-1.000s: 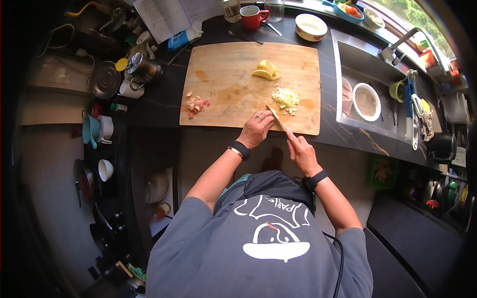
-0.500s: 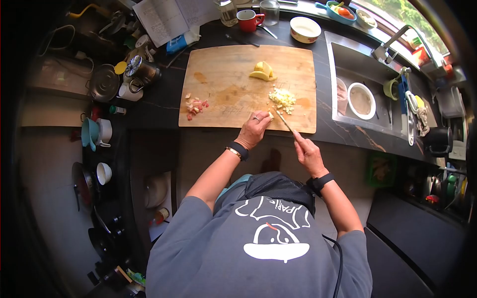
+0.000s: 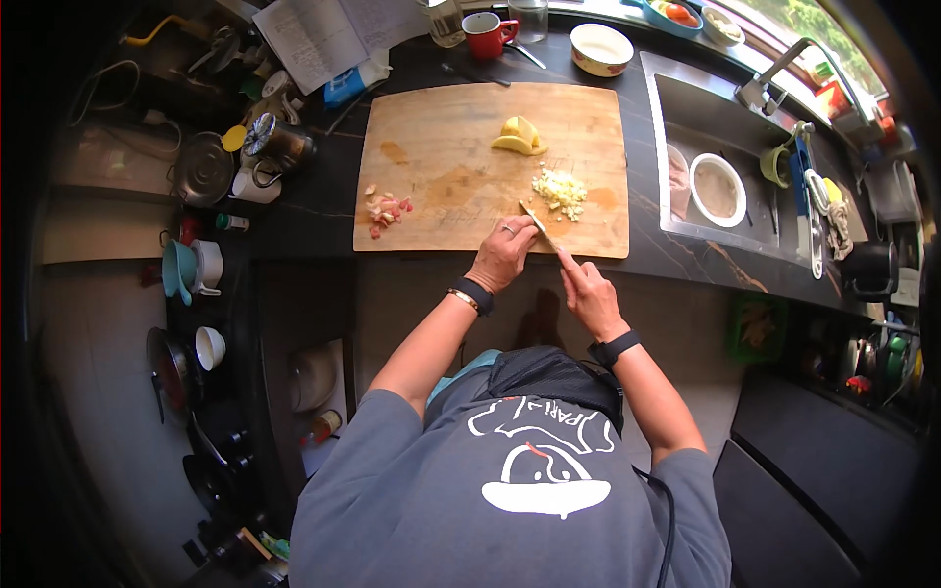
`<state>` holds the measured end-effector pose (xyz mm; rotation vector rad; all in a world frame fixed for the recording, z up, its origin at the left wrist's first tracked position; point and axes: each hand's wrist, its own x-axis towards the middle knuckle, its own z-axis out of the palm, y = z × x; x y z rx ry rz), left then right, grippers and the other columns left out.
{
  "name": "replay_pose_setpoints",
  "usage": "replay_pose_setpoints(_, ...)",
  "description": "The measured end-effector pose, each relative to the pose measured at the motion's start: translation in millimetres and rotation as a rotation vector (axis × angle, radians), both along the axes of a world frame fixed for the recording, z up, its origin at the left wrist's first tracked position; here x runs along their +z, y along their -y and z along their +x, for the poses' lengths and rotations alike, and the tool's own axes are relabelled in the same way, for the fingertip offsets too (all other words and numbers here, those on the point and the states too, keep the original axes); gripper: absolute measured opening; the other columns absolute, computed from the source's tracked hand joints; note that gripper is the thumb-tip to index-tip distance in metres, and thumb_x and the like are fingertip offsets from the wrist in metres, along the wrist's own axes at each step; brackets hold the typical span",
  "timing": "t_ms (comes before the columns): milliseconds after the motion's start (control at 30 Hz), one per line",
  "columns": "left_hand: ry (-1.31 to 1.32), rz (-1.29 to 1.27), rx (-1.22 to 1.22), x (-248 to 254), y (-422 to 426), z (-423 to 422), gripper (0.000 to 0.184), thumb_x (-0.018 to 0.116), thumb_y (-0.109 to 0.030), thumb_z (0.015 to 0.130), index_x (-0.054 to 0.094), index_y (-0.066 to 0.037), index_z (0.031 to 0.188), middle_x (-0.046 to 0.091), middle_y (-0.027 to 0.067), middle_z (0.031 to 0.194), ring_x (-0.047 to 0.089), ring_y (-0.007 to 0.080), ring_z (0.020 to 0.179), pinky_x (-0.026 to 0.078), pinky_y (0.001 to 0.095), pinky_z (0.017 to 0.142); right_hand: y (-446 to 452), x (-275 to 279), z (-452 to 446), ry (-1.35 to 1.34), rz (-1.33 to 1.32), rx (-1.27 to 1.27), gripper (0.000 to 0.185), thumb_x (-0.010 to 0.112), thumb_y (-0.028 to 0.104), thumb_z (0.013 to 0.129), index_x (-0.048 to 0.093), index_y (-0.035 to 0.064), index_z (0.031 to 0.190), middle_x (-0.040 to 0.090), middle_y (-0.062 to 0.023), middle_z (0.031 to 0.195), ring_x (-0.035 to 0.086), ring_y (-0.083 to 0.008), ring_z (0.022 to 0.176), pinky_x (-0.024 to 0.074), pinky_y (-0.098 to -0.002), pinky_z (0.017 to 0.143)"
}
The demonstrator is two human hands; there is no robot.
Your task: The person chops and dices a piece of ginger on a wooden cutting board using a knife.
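My right hand [image 3: 592,298] is closed around the handle of a knife [image 3: 541,227], whose blade points up and left across the near edge of the wooden cutting board [image 3: 441,118]. My left hand [image 3: 502,253] rests at that edge, fingers bunched together right beside the blade. Its fingertips pinch a small pale-yellow piece, now mostly hidden by fingers and knife. Just beyond the blade lies a heap of finely chopped pale-yellow bits [image 3: 561,192]. Farther back sit larger yellow chunks [image 3: 519,136]. Small pinkish pieces [image 3: 388,210] are gathered at the board's left side.
Right of the board is a sink [image 3: 676,220] with a white bowl [image 3: 718,190] in it. A patterned bowl [image 3: 601,51], a red mug [image 3: 486,37] and an open notebook [image 3: 312,44] stand along the back. A metal pot [image 3: 278,142] is at the left.
My right hand has moved left with the knife, bringing the blade from beside the chopped heap to my left fingertips. My left hand has hardly moved.
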<state>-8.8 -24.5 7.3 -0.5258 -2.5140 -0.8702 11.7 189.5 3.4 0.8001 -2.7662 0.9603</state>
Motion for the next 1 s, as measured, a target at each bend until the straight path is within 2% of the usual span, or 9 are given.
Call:
replay_pose_setpoints(200,-0.012,0.006,0.017,-2.7,-0.4,0.9,0.022,0.071,0.002,0.08,0.064,-0.002,0.101,0.064,0.0117,0.106,0.061,0.0314,0.099,0.052,0.0385,0.086,4.0,-7.6,-1.0,-0.023,-0.003,-0.021,0.047,0.061,0.019,0.096,0.053,0.0262,0.141,0.053,-0.0108,0.075,0.06,-0.0321,0.055,0.0516,-0.0441,0.05)
replay_pose_setpoints(333,-0.006,0.028,0.05,-4.3,-1.6,1.0,0.019,0.072,0.0,0.081,0.065,-0.003,0.098,0.064,0.0113,0.105,0.062,0.0314,0.096,0.052,0.0384,0.084,-23.4,-0.9,7.2,-0.005,0.023,0.017,0.049,0.063,0.017,0.094,0.053,0.0258,0.141,0.054,-0.0113,0.074,0.061,-0.0322,0.058,0.0521,-0.0441,0.053)
replay_pose_setpoints(433,-0.011,0.03,0.043,-9.3,1.0,0.5,0.016,0.073,-0.002,0.08,0.066,-0.004,0.095,0.065,0.0107,0.104,0.062,0.0309,0.095,0.052,0.0382,0.082,-36.1,4.1,6.3,0.103,-0.156,0.041,0.047,0.065,0.011,0.093,0.057,0.0227,0.138,0.057,-0.0128,0.074,0.061,-0.0319,0.066,0.0522,-0.0431,0.061)
replay_pose_setpoints(533,-0.024,0.042,0.027,-11.3,2.8,-0.3,0.015,0.074,-0.002,0.079,0.067,-0.004,0.092,0.066,0.0097,0.102,0.063,0.0301,0.093,0.053,0.0375,0.081,-36.3,10.7,-2.6,0.085,-0.209,-0.021,0.045,0.064,0.01,0.093,0.058,0.021,0.136,0.057,-0.013,0.075,0.061,-0.0319,0.066,0.0519,-0.043,0.062)
replay_pose_setpoints(700,-0.04,0.05,0.008,-11.3,3.7,-1.6,0.014,0.073,-0.003,0.08,0.066,-0.006,0.092,0.066,0.0079,0.101,0.063,0.0289,0.093,0.053,0.0363,0.081,-16.0,18.7,2.8,0.05,-0.119,0.051,0.05,0.064,0.013,0.093,0.053,0.0225,0.141,0.056,-0.0122,0.075,0.061,-0.0312,0.064,0.0529,-0.0425,0.059)
replay_pose_setpoints(1000,-0.036,0.065,0.043,-9.0,0.9,-1.2,0.014,0.074,-0.002,0.079,0.067,-0.005,0.091,0.067,0.0079,0.1,0.064,0.0286,0.091,0.053,0.0365,0.079,7.9,-4.0,2.7,0.01,-0.022,-0.016,0.05,0.062,0.018,0.095,0.05,0.0254,0.143,0.054,-0.0113,0.075,0.061,-0.0323,0.06,0.0533,-0.0439,0.055)
